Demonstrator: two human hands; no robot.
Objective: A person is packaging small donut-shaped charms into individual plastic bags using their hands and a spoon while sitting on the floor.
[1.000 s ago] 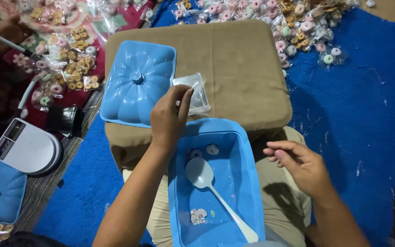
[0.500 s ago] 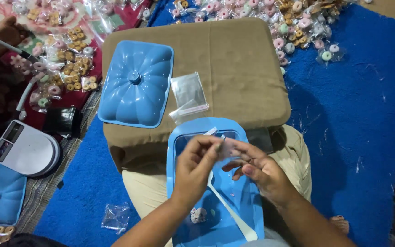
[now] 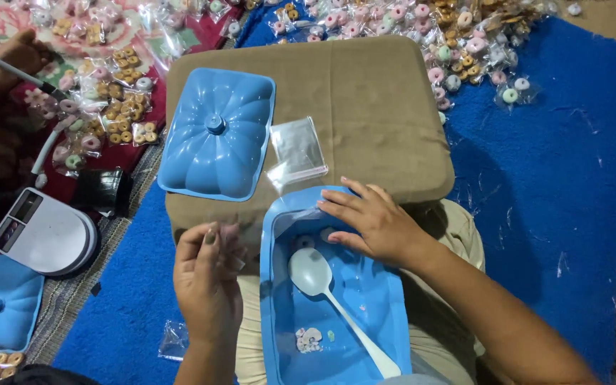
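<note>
While the right hand (image 3: 372, 224) reaches palm-down into the far end of the rectangular light-blue plastic container (image 3: 333, 285) resting on the person's lap, its fingers curl loosely over two small ring-shaped sweets (image 3: 315, 239) at that end, seemingly to gather them; whether they are pinched yet cannot be told. The left hand (image 3: 208, 274) hovers just left of the container's rim, fingers closed together around a small clear plastic bag (image 3: 233, 246), held upright as if to keep its mouth ready. A white plastic spoon (image 3: 329, 299) lies diagonally inside the container. Beyond it, on the brown cushion (image 3: 365, 93), the ribbed blue lid (image 3: 215, 132) sits near the left edge, with a stack of empty clear bags (image 3: 297, 153) just beside it, handy.
</note>
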